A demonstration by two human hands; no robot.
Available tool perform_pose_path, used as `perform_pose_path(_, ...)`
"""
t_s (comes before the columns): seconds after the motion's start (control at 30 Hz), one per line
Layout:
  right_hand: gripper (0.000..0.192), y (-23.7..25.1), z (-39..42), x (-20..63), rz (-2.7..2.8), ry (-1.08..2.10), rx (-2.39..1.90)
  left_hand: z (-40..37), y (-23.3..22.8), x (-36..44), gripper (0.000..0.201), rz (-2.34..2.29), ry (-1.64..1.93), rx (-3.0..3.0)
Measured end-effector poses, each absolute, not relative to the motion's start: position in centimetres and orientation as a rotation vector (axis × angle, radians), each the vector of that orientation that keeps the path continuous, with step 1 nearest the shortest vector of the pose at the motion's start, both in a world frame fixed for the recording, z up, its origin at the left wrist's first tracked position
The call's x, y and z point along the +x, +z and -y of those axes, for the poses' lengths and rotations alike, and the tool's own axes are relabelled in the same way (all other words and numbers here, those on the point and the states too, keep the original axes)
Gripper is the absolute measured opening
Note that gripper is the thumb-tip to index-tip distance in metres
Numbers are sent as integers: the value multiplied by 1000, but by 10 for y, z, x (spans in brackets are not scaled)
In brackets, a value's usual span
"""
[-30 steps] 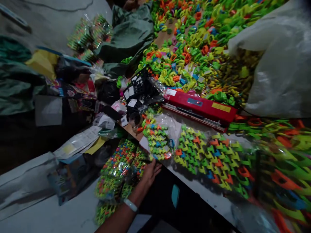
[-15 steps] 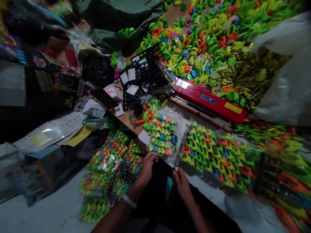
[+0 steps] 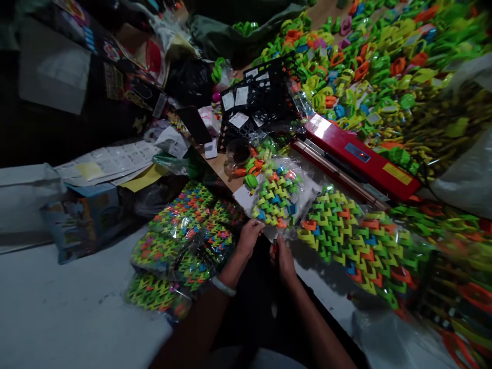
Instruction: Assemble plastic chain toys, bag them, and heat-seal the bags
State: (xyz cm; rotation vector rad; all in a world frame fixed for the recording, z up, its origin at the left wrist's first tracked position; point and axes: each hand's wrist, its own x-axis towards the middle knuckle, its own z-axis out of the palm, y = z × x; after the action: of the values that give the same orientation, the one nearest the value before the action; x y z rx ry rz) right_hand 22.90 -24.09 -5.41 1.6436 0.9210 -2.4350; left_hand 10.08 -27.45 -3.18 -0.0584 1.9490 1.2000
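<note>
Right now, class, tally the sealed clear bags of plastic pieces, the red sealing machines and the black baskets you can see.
Clear bags of plastic pieces: at least 4, for example the one at the hands
Red heat sealer: 1
Black basket: 1
Total: at least 6

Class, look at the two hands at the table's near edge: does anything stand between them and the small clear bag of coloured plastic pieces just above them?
Nothing visible does. The left hand already touches the lower edge of the small bag, and the right hand is just below it, holding something small and red that is too dim to identify.
</note>
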Motion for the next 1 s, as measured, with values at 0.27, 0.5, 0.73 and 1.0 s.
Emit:
perform_pose_path(0.27,50,-63,253,200,-662,-2425,1820,281,-33,108,20,-1964,1232,-64)
perform_pose_path(0.5,43,-64,252,186,-552,-2427,1825,290,-38,102,16,-1947,1239,-57)
perform_pose_path(0.73,47,-58,253,186,-441,-2491,1796,291,-38,100,14,-1951,1212,-73)
perform_pose_path(1.0,49,-57,257,189,-270,-2539,1727,290,-34,101,15,-1958,1218,-96)
